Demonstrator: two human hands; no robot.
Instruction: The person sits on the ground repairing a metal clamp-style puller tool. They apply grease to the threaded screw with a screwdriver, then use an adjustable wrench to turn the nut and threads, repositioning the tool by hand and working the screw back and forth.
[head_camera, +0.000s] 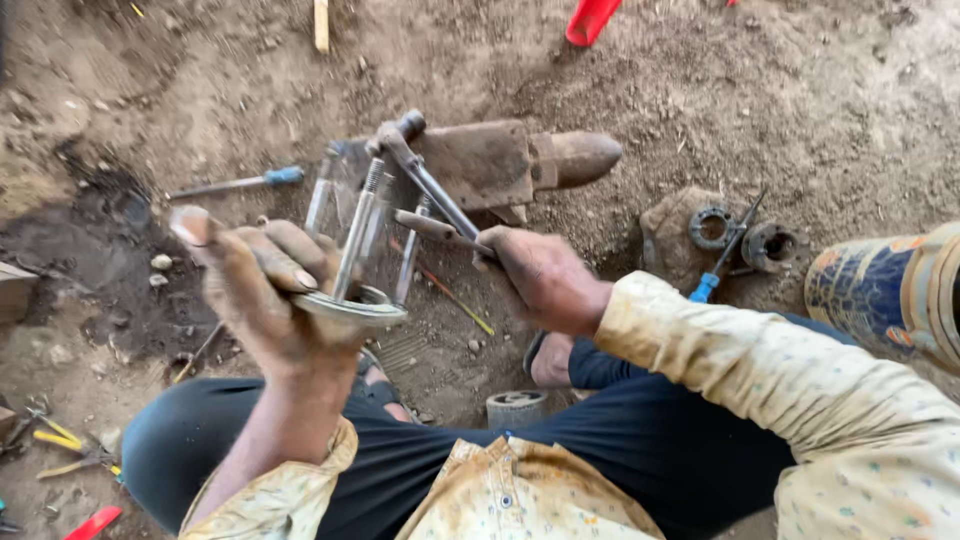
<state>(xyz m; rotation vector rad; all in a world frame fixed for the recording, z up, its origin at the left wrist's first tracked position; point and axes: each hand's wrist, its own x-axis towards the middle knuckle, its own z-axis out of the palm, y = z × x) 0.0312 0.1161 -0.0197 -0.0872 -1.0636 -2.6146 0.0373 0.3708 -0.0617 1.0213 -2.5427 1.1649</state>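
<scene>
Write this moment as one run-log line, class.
left hand: grips round metal flange with threaded studs | right hand: holds long steel wrench on studs | below: rusty iron anvil on dirt

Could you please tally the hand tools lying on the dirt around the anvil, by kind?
Blue-handled screwdrivers: 2, one left of the anvil and one at the right by the metal rings.
Yellow-handled pliers: 1, at lower left.
Red-handled tools: 2, one at the top edge and one at the bottom left; their kind is unclear.
Total: 5
</scene>
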